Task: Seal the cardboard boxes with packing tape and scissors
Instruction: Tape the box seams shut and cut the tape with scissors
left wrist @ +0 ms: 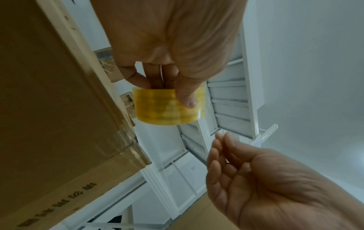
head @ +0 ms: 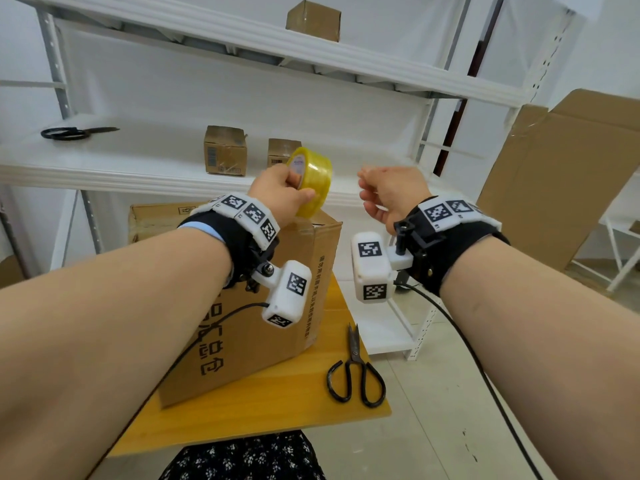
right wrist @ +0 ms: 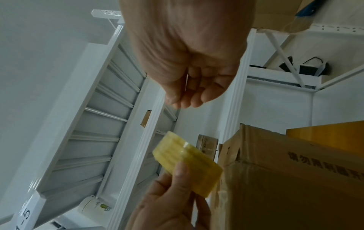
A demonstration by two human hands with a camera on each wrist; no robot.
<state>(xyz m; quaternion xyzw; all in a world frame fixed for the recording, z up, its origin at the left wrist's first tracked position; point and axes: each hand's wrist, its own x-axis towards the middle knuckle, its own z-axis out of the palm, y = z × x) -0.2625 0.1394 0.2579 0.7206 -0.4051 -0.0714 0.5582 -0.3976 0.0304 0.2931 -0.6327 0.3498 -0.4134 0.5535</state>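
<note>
My left hand [head: 284, 192] holds a yellowish roll of packing tape [head: 313, 181] above the far right corner of a large cardboard box [head: 256, 323]; the thumb lies on the roll's outer face and the fingers go into its core, as the left wrist view shows on the tape roll [left wrist: 169, 107]. My right hand [head: 388, 192] hovers just right of the roll with loosely curled fingers and holds nothing. The same tape roll [right wrist: 187, 163] and the box [right wrist: 285, 179] show in the right wrist view. Black scissors [head: 356, 372] lie on the yellow table, right of the box.
The yellow table [head: 263, 403] carries the box. Behind it is a white shelf unit [head: 173, 157] with two small cardboard boxes [head: 225, 150], another small box [head: 313, 20] on the upper shelf and a second pair of scissors [head: 74, 132]. Flattened cardboard [head: 561, 174] leans at the right.
</note>
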